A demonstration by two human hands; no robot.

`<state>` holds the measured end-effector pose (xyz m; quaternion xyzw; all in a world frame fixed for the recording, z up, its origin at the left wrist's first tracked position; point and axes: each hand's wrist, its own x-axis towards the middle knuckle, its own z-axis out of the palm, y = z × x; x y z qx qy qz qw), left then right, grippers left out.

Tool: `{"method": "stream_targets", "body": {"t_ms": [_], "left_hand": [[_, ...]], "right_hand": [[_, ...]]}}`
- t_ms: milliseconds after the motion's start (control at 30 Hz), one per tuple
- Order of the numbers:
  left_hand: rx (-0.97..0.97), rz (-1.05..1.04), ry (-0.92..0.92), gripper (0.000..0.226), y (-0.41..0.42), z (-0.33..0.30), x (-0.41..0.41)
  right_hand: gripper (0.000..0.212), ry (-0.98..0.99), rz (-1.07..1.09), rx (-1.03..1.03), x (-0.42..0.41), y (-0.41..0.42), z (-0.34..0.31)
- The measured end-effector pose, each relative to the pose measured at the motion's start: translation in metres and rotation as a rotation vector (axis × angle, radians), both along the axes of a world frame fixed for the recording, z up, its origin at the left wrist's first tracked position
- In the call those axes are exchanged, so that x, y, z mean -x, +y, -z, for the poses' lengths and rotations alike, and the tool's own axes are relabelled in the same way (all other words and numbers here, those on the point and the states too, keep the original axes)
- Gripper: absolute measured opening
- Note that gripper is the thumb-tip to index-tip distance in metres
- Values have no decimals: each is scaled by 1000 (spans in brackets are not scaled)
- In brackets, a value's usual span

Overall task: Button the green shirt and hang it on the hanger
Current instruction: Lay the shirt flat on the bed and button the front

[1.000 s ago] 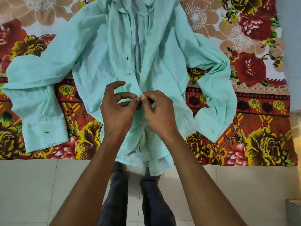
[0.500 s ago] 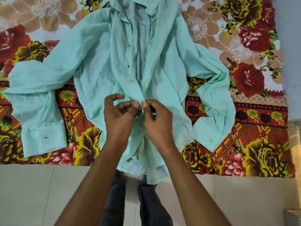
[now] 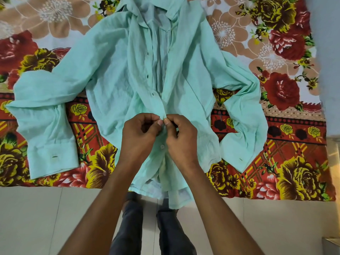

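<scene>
Floral bedsheet (image 3: 283,137) under green shirt (image 3: 114,76)

A bed is covered by a flowered sheet (image 3: 287,173) printed with red and yellow roses on an orange check border. Pale tiled floor (image 3: 36,221) is seen below its edge. A grey wall (image 3: 329,52), possibly a door, is glimpsed at the right.

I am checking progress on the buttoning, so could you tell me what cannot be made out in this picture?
- Button being worked: head view, hidden behind the pinching fingertips of the left hand and right hand.
- Green shirt collar: cut off by the top edge.
- Hanger: nowhere in view.
- Hem fastening: lost in bunched fabric.
</scene>
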<state>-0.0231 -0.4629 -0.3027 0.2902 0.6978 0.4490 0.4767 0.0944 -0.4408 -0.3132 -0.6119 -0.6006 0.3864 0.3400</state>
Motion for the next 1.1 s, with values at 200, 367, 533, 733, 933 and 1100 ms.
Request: {"method": "stream_targets", "body": {"t_ms": [200,367,533,733,933,1100], "left_hand": [[-13,37,109,5,2,-1,-2],[36,-64,-1,6,1,0,1],[289,-189,-267,7,4,3,3],[17,-28,606,27,27,-1,9],[161,163,695,31,73,13,10],[211,106,669,22,78,24,22]], "right_hand": [[13,-19,22,-7,3,-1,2],[14,-36,14,61,-1,-1,3],[22,-310,-202,245,-6,8,2],[14,-332,-101,-32,2,44,-7],[17,-279,-160,93,25,81,10],[15,-388,-158,129,31,84,26]]}}
